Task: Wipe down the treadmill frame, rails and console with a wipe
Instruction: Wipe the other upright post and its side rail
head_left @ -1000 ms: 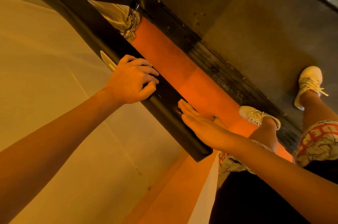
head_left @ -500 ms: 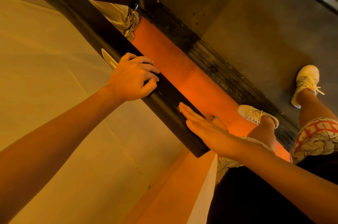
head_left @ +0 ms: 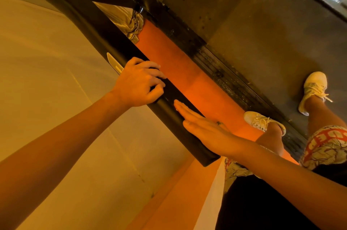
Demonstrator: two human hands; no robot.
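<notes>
The treadmill's black handrail (head_left: 167, 107) runs diagonally from upper left to lower centre. My left hand (head_left: 138, 83) grips it from above, fingers curled over its top, just below a pale label (head_left: 114, 61) on the rail. My right hand (head_left: 208, 130) lies flat against the rail's lower stretch, fingers straight and together, fingertips close to my left thumb. No wipe shows in either hand; whether one sits under a palm cannot be told. The ribbed side rail (head_left: 221, 69) and dark belt (head_left: 262, 32) lie below on the right.
A crumpled striped cloth (head_left: 134, 25) hangs where the upright meets the deck. My feet in pale shoes stand on the side rail (head_left: 262, 120) and on the belt (head_left: 313, 87). An orange floor strip (head_left: 187, 79) runs between handrail and deck; a pale wall (head_left: 47, 79) is at left.
My right hand has slid a little up the handrail towards my left hand. My left hand keeps its grip in nearly the same spot.
</notes>
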